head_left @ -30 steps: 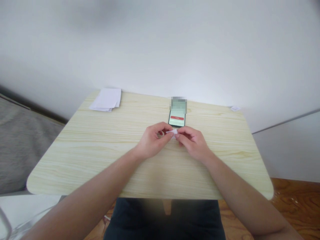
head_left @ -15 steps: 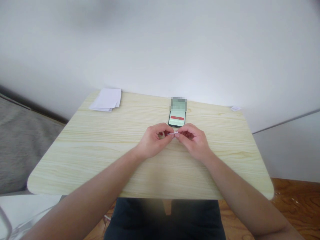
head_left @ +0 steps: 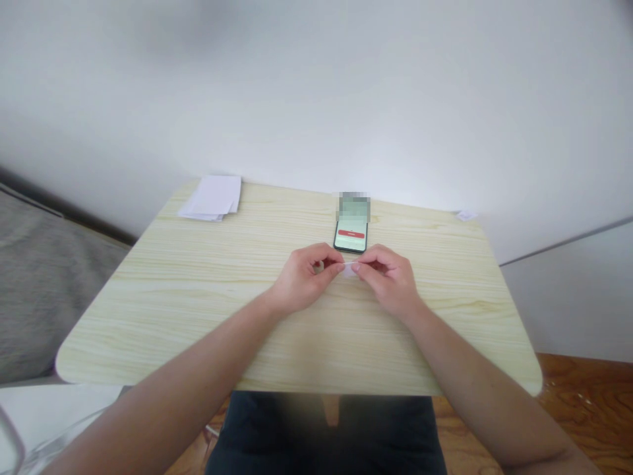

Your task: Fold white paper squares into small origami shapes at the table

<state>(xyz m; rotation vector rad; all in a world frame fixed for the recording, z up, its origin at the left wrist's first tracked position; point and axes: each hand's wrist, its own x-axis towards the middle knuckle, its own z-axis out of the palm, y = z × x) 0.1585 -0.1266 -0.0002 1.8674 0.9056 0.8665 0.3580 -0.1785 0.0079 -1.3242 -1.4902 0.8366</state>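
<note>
Between my fingertips is a small piece of white paper (head_left: 349, 270), mostly hidden by the fingers. My left hand (head_left: 307, 276) pinches its left side between thumb and forefinger. On the other side, my right hand (head_left: 388, 276) pinches it in the same way. Part of the paper hangs below the thumbs, with a thin edge showing along the top. Just beyond the fingertips lies a phone (head_left: 351, 239) with its screen lit and a red button on it; the upper part of the phone is blurred out.
A stack of white paper sheets (head_left: 213, 196) lies at the table's back left. Near the back right corner sits a small white folded paper (head_left: 466, 216). The pale wooden table (head_left: 198, 297) meets a white wall (head_left: 316, 99) behind. Grey fabric (head_left: 44, 284) is at far left.
My right hand has shifted slightly right, widening the gap between the fingertips. The paper, seen as a thin slanted strip before, now shows a flap below the thumbs.
</note>
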